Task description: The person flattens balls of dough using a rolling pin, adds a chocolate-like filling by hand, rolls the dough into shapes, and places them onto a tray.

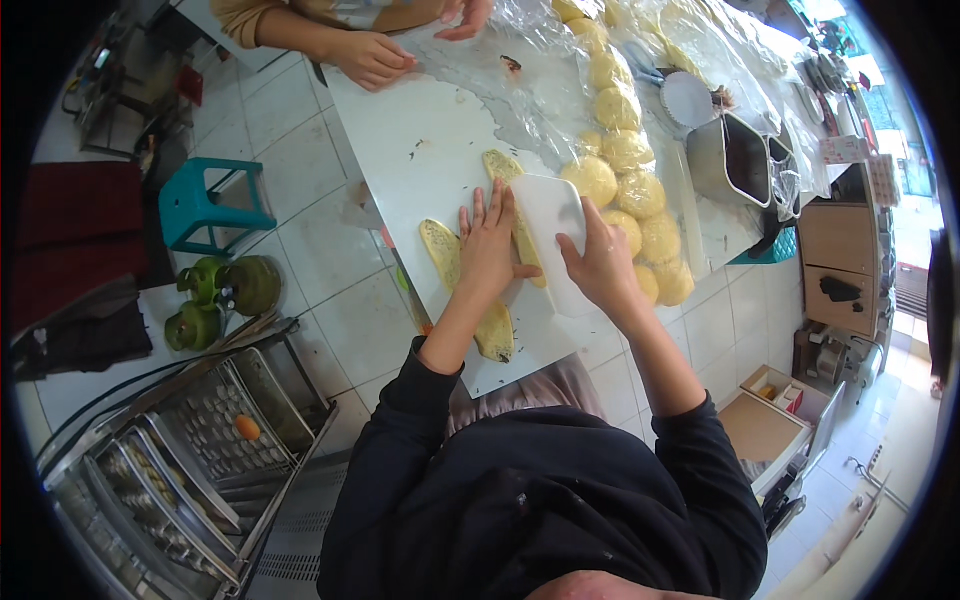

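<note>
Two long, flat strips of yellow dough, speckled with dark bits, lie on the white table point(455, 125). The left dough strip point(495, 332) runs partly beneath my left wrist; the right dough strip point(500, 166) is beside the scraper. With fingers stretched out flat, my left hand point(487, 245) rests between and over the strips, its thumb reaching across the right one. My right hand point(606, 262) grips the right edge of a white, wide plastic dough scraper point(548, 225), whose left edge runs along the right strip.
Round yellow dough balls point(640, 195) sit under clear plastic film point(520, 75) on the right. Past them stand a white fluted dish point(687, 100) and a metal tin point(720, 165). Another person's hands point(370, 60) are at the far edge. A teal stool point(210, 200) and tray rack point(200, 450) stand left.
</note>
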### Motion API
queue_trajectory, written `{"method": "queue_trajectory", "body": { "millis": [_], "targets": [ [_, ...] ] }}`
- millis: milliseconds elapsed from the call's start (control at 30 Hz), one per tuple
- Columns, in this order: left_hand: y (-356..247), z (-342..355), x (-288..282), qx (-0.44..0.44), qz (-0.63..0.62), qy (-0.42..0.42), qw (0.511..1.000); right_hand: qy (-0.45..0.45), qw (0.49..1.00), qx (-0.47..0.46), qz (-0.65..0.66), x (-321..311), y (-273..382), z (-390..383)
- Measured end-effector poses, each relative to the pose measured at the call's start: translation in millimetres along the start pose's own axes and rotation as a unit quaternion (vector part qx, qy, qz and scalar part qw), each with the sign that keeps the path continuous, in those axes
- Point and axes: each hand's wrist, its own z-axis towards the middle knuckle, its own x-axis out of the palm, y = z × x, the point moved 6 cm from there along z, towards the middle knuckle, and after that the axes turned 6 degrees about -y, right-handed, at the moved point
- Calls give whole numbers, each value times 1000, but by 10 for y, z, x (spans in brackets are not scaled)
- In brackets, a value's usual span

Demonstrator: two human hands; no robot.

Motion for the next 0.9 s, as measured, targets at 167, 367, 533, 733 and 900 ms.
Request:
{"method": "queue_trajectory", "body": {
  "millis": [167, 367, 533, 733, 900],
  "targets": [
    [2, -17, 10, -20, -14, -3, 1000, 19, 998, 38, -54, 93, 78, 4],
    [16, -35, 45, -13, -9, -11, 1000, 83, 993, 76, -31, 140, 124, 140],
    [-1, -40, 55, -31, 15, 16, 999, 73, 995, 51, -46, 174, 30, 28],
    [10, -21, 10, -3, 8, -23, 1000, 84, 994, 59, -47, 173, -21, -204],
    [-54, -35, -77, -5, 25, 6, 1000, 67, 998, 3, 12, -24, -92, -54]
  ]
}}
